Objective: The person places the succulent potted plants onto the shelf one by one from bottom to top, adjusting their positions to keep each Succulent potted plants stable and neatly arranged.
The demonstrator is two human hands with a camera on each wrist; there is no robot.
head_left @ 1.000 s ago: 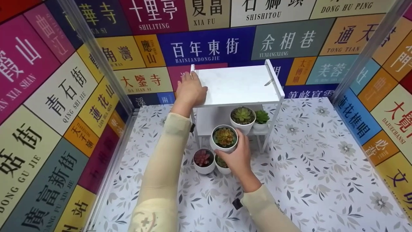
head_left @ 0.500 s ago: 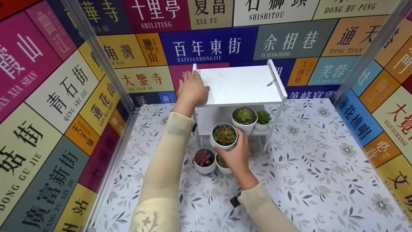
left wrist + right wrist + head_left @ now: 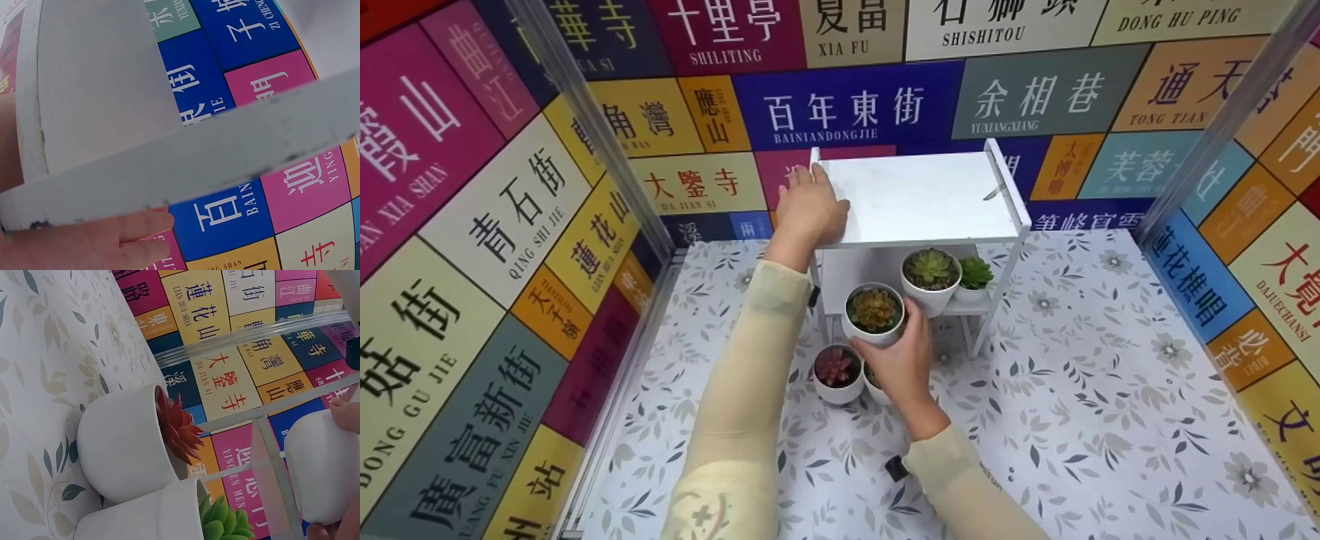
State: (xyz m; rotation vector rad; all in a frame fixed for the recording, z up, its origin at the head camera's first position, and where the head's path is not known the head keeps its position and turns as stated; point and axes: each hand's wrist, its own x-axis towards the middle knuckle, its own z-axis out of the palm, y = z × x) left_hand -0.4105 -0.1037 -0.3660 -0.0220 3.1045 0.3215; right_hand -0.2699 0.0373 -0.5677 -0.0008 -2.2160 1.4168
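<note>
Head view: a white shelf (image 3: 922, 199) stands on a leaf-patterned cloth (image 3: 1095, 390); clock directions are read from the pot in the right hand.
Left hand (image 3: 810, 206): at 11 o'clock, clasping the shelf's left rail, fingers outside it and thumb inside; it has barely moved over the last second, so the shelf is probably being steadied.
Red succulent pot (image 3: 838, 375): on the cloth at 7 o'clock, untouched.
Orange succulent pot (image 3: 874, 313): in front of the lower tier; it has just shifted a little left, away from the large green pot. My judgement is that it is being positioned and not yet let go; whether its base touches the shelf cannot be told.
Right hand (image 3: 901, 364): at 5 o'clock, thumb and fingers wrapped around the orange succulent pot.
Green-leaved pot (image 3: 146, 514): at 6 o'clock, beside the red one, mostly hidden by the right hand from above.
Large green pot (image 3: 931, 281): at 2 o'clock, on the lower tier.
Small green pot (image 3: 973, 279): just beyond it, between 2 and 3 o'clock, same tier.
</note>
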